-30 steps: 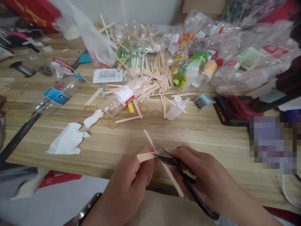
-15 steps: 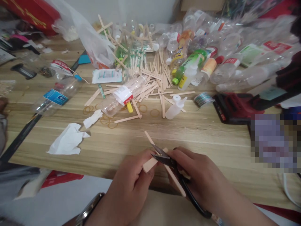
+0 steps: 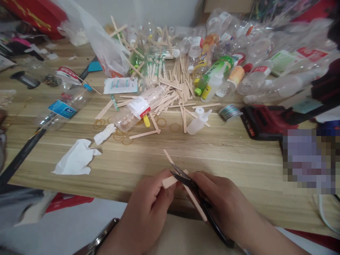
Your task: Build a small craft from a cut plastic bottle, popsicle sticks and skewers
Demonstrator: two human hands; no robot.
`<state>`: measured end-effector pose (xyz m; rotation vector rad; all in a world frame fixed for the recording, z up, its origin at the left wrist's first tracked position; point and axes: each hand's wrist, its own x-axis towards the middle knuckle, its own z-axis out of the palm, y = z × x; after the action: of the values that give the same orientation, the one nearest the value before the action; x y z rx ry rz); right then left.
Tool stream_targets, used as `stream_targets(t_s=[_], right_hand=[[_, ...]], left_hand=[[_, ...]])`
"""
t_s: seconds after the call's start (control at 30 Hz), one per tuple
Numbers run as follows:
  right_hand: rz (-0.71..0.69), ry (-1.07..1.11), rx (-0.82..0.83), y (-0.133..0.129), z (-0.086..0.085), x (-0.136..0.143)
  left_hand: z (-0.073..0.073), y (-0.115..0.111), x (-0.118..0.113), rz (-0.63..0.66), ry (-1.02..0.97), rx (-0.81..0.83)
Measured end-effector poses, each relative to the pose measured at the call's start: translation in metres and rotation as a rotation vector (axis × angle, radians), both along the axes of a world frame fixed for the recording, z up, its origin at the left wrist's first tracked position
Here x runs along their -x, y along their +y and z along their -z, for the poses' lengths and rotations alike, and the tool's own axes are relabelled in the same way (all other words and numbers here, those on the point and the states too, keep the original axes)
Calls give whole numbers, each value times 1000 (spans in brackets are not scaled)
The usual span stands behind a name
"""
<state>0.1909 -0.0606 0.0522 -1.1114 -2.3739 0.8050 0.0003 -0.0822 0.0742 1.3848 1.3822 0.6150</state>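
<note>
My left hand [image 3: 150, 203] is closed on a short wooden craft stick [image 3: 170, 181], pinched between thumb and fingers. Crossing under it is a longer craft stick [image 3: 196, 203], which runs from up left to down right between my hands. My right hand [image 3: 221, 200] grips a pair of black-handled scissors [image 3: 187, 180]. The dark blades point up left, slightly apart, and lie over the place where the two sticks cross. Whether the sticks are joined there I cannot tell. My right fingertips are partly hidden behind the scissors.
A clear bottle [image 3: 127, 113] lies among loose craft sticks [image 3: 170, 99] and rubber bands [image 3: 174, 127]. Beyond are many plastic bottles [image 3: 255, 78]. A small glue bottle [image 3: 198, 122], wire spool [image 3: 230, 112], red power tool [image 3: 268, 122] and crumpled tissue [image 3: 75, 157] also lie on the table [image 3: 225, 152].
The scissor blades have closed a little over the crossed sticks, and the handles have swung slightly left. My right hand has dropped slightly. The table items have not moved.
</note>
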Motion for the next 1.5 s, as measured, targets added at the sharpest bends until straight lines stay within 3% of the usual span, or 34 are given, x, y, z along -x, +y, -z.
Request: stream_targets(t_s=[0.33,0.73,1.2,1.5], right_hand=[[1,30,23,-2,7,2],[90,-15,-42,-3,-1,3],[108,-70,-157,-7,-4,6],[102,-7,-85,-6,-3,9]], left_hand=[[1,-1,1,8,5,7],[1,0,1,12,92,-73],[2,-5,0,45,15,-52],[7,-6,1,23,-58,-29]])
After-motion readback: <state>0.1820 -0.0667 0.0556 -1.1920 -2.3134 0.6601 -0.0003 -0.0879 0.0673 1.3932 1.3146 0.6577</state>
